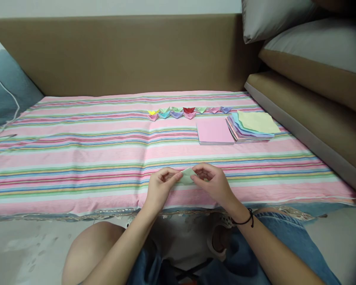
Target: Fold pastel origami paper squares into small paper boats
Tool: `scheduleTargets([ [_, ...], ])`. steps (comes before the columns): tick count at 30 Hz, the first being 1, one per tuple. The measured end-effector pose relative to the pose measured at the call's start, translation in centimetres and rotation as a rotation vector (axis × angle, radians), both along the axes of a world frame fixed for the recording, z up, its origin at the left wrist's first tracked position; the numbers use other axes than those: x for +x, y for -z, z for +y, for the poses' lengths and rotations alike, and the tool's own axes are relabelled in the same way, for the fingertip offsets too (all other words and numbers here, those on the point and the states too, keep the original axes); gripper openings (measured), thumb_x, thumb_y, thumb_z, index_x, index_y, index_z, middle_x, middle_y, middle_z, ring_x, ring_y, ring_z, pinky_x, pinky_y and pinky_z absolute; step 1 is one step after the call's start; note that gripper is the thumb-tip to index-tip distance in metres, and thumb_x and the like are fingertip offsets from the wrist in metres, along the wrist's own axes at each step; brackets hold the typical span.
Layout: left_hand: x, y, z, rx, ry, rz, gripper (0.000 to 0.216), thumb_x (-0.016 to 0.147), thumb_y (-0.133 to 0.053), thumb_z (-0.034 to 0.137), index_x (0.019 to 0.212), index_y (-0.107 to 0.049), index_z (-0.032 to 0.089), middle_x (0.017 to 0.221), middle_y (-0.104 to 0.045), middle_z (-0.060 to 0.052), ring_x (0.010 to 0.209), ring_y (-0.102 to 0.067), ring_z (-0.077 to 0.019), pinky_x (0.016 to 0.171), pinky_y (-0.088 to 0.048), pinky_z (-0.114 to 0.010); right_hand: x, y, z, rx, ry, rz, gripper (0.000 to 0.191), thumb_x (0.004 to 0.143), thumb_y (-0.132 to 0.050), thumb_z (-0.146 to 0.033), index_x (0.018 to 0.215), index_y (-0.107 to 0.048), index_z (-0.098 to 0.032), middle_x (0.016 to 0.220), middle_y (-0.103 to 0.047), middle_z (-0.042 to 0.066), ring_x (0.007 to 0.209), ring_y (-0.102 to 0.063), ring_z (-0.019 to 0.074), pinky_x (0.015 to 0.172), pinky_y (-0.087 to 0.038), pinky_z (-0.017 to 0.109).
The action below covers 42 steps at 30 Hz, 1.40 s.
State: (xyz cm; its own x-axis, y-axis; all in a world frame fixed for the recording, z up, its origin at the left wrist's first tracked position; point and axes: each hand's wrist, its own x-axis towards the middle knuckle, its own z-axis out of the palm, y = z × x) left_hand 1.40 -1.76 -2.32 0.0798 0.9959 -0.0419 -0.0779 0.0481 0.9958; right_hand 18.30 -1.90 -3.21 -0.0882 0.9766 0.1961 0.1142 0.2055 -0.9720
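A small piece of folded pale green paper is held up between both hands, just above the near part of the striped cloth. My left hand pinches its left corner between thumb and fingers. On the opposite side, my right hand grips the right edge, thumb in front and fingers curled behind. The paper's finer folds are too small to make out.
Several folded paper boats in mixed colours stand in rows farther back. Beside them lie a stack of pink paper and a fanned stack of coloured sheets. Cushions are piled at the right on the striped cloth.
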Motion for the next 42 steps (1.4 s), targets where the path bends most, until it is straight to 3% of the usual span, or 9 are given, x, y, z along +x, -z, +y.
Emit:
scheduleTargets([
  [4, -0.1, 0.1, 0.1, -0.056, 0.024, -0.010, 0.018, 0.067, -0.074, 0.031, 0.069, -0.067, 0.015, 0.069, -0.068, -0.003, 0.065, -0.060, -0.0150, 0.064, -0.046, -0.025, 0.1, -0.2, 0.0, -0.011, -0.001, 0.000, 0.013, 0.073, -0.067, -0.024, 0.083, -0.062, -0.019, 0.073, -0.065, 0.003, 0.065, -0.059, 0.0157, 0.055, -0.045, 0.026],
  [10, -0.1, 0.1, 0.2, 0.020, 0.163, 0.095, 0.021, 0.069, -0.072, 0.033, 0.074, -0.067, 0.014, 0.066, -0.064, -0.002, 0.062, -0.056, -0.0131, 0.057, -0.042, -0.022, 0.1, -0.5, -0.1, -0.046, -0.139, -0.122, 0.014, 0.071, -0.067, -0.020, 0.083, -0.059, -0.018, 0.064, -0.062, 0.000, 0.054, -0.052, 0.0121, 0.049, -0.037, 0.024],
  [18, 0.3, 0.4, 0.0, -0.082, -0.056, -0.109, 0.023, 0.062, -0.077, 0.034, 0.069, -0.067, 0.014, 0.060, -0.063, 0.000, 0.054, -0.052, -0.0091, 0.052, -0.040, -0.020, -0.2, -0.2, -0.1, -0.196, -0.098, 0.128, 0.031, 0.066, -0.073, -0.029, 0.091, -0.055, -0.021, 0.066, -0.061, -0.002, 0.057, -0.056, 0.0128, 0.054, -0.044, 0.025],
  [25, 0.2, 0.4, 0.2, -0.157, 0.030, -0.102, 0.033, 0.049, -0.084, 0.026, 0.073, -0.066, 0.012, 0.062, -0.065, -0.001, 0.059, -0.058, -0.0107, 0.059, -0.047, -0.022, 0.1, -0.3, 0.3, -0.223, 0.050, 0.241, 0.035, 0.064, -0.075, -0.031, 0.088, -0.051, -0.021, 0.059, -0.056, -0.007, 0.050, -0.052, 0.0101, 0.049, -0.040, 0.022],
  [32, 0.2, 0.7, -0.1, -0.070, -0.054, -0.181, 0.041, 0.056, -0.081, 0.022, 0.088, -0.056, 0.017, 0.070, -0.062, 0.003, 0.059, -0.058, -0.0085, 0.060, -0.047, -0.021, -0.2, 0.2, 0.4, -0.273, -0.050, 0.280, 0.033, 0.060, -0.078, -0.031, 0.083, -0.056, -0.019, 0.068, -0.063, -0.002, 0.062, -0.059, 0.0128, 0.059, -0.046, 0.025],
  [34, 0.1, 0.5, -0.2, -0.024, -0.022, -0.186, 0.043, 0.059, -0.078, 0.020, 0.092, -0.050, 0.020, 0.074, -0.059, 0.005, 0.055, -0.056, -0.0065, 0.056, -0.045, -0.019, -0.3, 0.4, 0.4, -0.293, -0.073, 0.290, 0.032, 0.059, -0.078, -0.030, 0.080, -0.057, -0.018, 0.069, -0.064, -0.001, 0.062, -0.060, 0.0133, 0.058, -0.047, 0.025],
  [39, 0.0, -0.2, -0.7, 0.026, 0.217, 0.025, 0.025, 0.070, -0.068, 0.020, 0.092, -0.056, 0.018, 0.051, -0.040, 0.010, 0.042, -0.038, -0.0044, 0.043, -0.029, -0.017, -0.2, 0.1, 0.2, -0.259, -0.072, 0.236, 0.029, 0.066, -0.074, -0.029, 0.088, -0.058, -0.018, 0.069, -0.065, 0.000, 0.062, -0.060, 0.0132, 0.058, -0.046, 0.025],
  [42, -0.2, -0.3, -0.9, 0.022, 0.286, 0.025, 0.034, 0.066, -0.070, 0.017, 0.097, -0.059, 0.018, 0.073, -0.053, 0.003, 0.045, -0.042, -0.0033, 0.045, -0.034, -0.018, -0.1, -0.1, 0.0, -0.228, -0.066, 0.239, 0.026, 0.068, -0.073, -0.027, 0.084, -0.055, -0.020, 0.067, -0.065, -0.001, 0.061, -0.060, 0.0125, 0.057, -0.045, 0.023],
])
